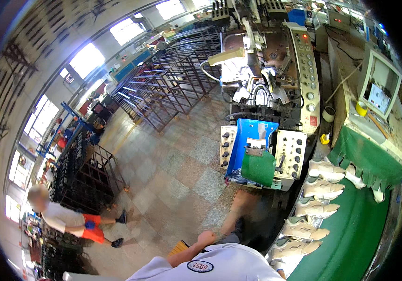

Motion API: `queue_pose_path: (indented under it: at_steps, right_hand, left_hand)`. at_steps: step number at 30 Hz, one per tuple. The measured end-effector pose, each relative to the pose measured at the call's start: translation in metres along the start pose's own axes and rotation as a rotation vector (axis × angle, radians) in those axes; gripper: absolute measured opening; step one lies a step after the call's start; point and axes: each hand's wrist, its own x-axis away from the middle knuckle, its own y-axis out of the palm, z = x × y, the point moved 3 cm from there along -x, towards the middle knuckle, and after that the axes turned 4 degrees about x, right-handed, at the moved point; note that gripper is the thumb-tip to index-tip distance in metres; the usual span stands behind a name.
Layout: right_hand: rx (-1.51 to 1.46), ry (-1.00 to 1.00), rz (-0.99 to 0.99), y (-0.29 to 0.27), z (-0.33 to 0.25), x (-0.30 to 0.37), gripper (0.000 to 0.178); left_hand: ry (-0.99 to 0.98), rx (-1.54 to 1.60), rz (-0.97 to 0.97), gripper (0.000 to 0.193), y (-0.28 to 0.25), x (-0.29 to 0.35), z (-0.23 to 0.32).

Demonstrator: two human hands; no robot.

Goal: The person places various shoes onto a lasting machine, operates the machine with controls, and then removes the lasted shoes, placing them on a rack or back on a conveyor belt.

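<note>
My left hand (pixel 206 237) rests near my lap with its fingers curled closed, and nothing shows in it. Just a sliver of my right arm or hand (pixel 281 273) shows at the lower edge, beside the nearest shoes; its fingers are hidden. To my right, several beige shoe uppers (pixel 306 229) stand in a row along the edge of a green conveyor belt (pixel 351 234). Ahead is a shoe-making machine (pixel 260 93) with a blue-lined front (pixel 245 136), a green cloth flap (pixel 258 168) and knobs on both sides. Neither hand touches the machine.
Dark metal racks (pixel 163 79) stand beyond the floor at left. A person in orange shorts (pixel 93 229) is on the left side. Over the belt hangs a green fringed cloth (pixel 369 152), below a bench with a box-like frame (pixel 381 82) and a yellow cup (pixel 361 108).
</note>
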Motion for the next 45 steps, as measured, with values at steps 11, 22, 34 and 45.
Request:
queue_pose_path:
  at_steps: [11, 22, 34, 45]
  right_hand:
    - [0.239, -0.309, 0.142, -0.001, -0.177, 0.056, 0.041]
    - [0.271, -0.442, 0.159, 0.059, -0.228, 0.099, 0.051]
    - [0.177, -0.486, 0.348, 0.104, -0.219, 0.140, 0.063]
    - [0.091, -0.533, 0.441, 0.157, -0.207, 0.158, 0.074]
  left_hand:
    - [-0.148, 0.128, 0.004, 0.033, 0.020, 0.010, -0.012]
    - [-0.063, 0.263, -0.008, 0.038, 0.008, -0.028, -0.004]
    - [0.331, 0.323, 0.023, 0.027, -0.066, -0.062, 0.099]
    - [0.402, 0.284, -0.084, 0.033, -0.032, -0.169, 0.029]
